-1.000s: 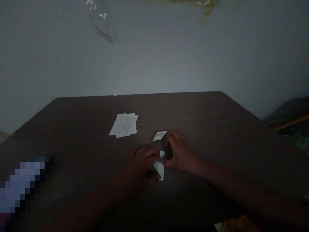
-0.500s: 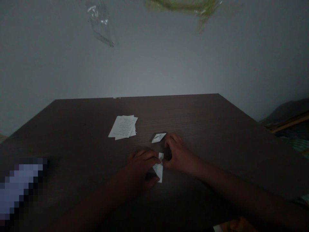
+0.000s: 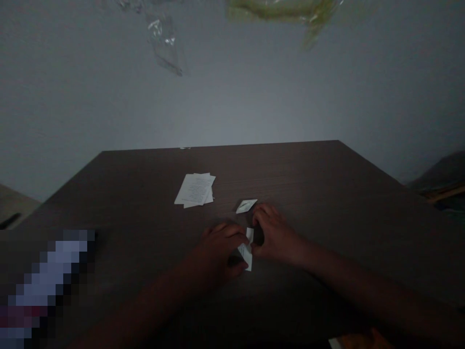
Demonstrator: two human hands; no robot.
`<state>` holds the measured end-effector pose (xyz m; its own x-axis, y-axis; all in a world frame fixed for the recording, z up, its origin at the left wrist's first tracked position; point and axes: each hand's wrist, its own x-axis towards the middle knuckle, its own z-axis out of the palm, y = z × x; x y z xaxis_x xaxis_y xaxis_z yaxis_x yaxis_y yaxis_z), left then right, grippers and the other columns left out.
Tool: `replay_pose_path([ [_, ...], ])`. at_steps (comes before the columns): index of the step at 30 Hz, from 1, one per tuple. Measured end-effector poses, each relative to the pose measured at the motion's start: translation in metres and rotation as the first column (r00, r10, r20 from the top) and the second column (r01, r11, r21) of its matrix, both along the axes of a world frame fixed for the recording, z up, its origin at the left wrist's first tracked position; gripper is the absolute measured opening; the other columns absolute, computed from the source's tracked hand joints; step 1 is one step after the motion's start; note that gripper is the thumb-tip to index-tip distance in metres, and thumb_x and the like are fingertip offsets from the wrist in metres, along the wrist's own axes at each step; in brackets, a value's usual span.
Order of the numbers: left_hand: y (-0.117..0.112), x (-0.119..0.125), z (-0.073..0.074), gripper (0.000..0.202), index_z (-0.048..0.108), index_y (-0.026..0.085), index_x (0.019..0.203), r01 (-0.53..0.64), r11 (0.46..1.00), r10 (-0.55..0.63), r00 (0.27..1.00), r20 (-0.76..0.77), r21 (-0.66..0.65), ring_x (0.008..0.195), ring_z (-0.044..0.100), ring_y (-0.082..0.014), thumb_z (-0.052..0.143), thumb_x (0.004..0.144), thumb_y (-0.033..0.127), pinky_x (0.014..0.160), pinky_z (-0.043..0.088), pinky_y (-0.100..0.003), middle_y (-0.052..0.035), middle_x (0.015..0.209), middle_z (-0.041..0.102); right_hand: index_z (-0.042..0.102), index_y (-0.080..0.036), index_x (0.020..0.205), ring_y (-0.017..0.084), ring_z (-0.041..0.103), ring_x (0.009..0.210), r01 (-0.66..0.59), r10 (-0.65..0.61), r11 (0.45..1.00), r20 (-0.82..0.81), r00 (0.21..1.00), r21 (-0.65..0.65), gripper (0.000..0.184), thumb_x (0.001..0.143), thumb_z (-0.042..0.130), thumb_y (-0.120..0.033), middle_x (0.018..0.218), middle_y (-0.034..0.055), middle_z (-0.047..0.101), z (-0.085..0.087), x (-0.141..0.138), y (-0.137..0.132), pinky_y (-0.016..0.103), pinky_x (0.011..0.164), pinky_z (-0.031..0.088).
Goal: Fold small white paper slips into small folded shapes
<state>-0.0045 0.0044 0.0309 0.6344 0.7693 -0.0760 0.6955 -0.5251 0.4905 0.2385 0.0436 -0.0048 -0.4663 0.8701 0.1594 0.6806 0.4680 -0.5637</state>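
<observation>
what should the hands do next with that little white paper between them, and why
Likely press the raised flap down against the dark wooden table. The left hand and right hand both pinch the small white paper slip, and its top end looks bent up.

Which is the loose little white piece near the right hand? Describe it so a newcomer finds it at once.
On the dark wooden table, look right of the stack of printed sheets, just beyond the fingers of the right hand. The small folded piece lies loose there, whereas the slip is pinched between that hand and the left hand.
</observation>
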Motion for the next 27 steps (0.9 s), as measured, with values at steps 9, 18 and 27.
replay_pose_path([
  [9,0.0,-0.003,-0.006,0.043,0.079,0.027,0.136,-0.001,0.999,0.001,1.0,0.002,0.044,0.139,0.072,-0.0386,0.086,0.094,0.021,0.116,0.057,-0.059,-0.0091,0.146,0.081,0.058,-0.028,0.102,0.038,0.067,0.119,0.021,-0.021,1.0,0.027,0.999,0.001,0.046,0.074,0.094,-0.025,0.12,0.0092,0.066,0.009,-0.001,-0.003,0.06,0.103,0.06],
  [18,0.001,-0.004,-0.009,0.047,0.078,0.029,0.137,-0.005,0.999,0.004,1.0,0.018,0.044,0.139,0.072,-0.0389,0.085,0.092,0.02,0.117,0.057,-0.058,-0.0085,0.147,0.08,0.061,-0.028,0.109,0.039,0.065,0.125,-0.121,0.121,0.991,0.008,0.993,-0.063,0.049,0.07,0.091,-0.02,0.127,0.0101,0.065,0.017,-0.008,-0.032,0.064,0.11,0.059],
  [27,0.001,-0.003,-0.006,0.043,0.078,0.028,0.133,-0.01,1.0,0.01,1.0,0.019,0.028,0.138,0.072,-0.0389,0.085,0.092,0.02,0.117,0.057,-0.057,-0.0077,0.146,0.08,0.062,-0.029,0.109,0.037,0.065,0.122,-0.126,0.126,0.991,-0.01,0.992,-0.038,0.049,0.071,0.092,-0.021,0.125,0.0085,0.065,0.014,-0.008,-0.032,0.06,0.106,0.062],
])
